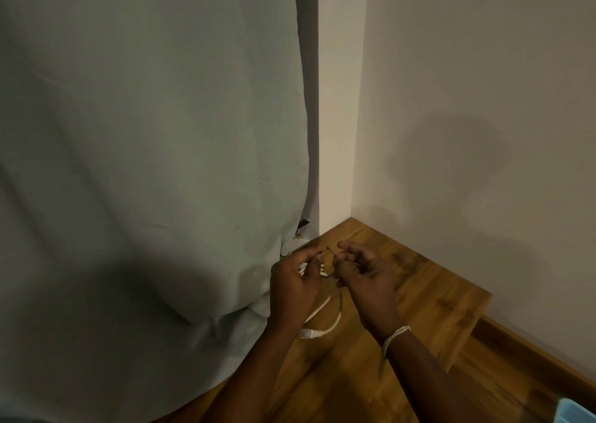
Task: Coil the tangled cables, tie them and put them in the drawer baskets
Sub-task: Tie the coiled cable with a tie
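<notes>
A white cable hangs in a loop below my hands, its plug end near the wooden surface. My left hand is closed around the cable's upper part. My right hand pinches a thin dark tie that runs between both hands' fingertips. Both hands are held close together above the wooden table top, near the room's corner. The cable's coiled part is mostly hidden behind my left hand.
A pale green curtain fills the left side and drapes over the table's left part. White walls meet in a corner behind the table. The corner of a light blue basket shows at the bottom right.
</notes>
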A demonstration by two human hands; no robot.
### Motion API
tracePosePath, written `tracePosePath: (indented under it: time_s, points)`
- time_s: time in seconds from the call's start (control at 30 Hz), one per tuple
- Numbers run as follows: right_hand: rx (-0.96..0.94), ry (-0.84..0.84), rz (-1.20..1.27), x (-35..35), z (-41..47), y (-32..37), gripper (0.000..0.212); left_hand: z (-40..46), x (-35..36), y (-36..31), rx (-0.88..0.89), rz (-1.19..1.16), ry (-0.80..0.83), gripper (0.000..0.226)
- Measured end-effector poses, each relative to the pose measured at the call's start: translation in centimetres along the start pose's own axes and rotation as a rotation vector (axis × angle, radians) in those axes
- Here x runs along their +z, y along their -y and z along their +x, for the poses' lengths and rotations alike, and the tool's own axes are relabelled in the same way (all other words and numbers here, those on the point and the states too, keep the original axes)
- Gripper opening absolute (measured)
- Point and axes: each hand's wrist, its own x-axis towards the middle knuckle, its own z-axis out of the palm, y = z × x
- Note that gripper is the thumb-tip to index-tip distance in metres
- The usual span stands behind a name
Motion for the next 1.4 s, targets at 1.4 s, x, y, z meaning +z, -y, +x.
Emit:
tracePosePath:
  time_s: [1.4]
  points:
    - [-0.019, 0.147, -0.027, -1.6, 3.3, 2.2, 0.010, 2.7, 0.5, -1.6, 0.282, 0.149, 0.062, 0.019]
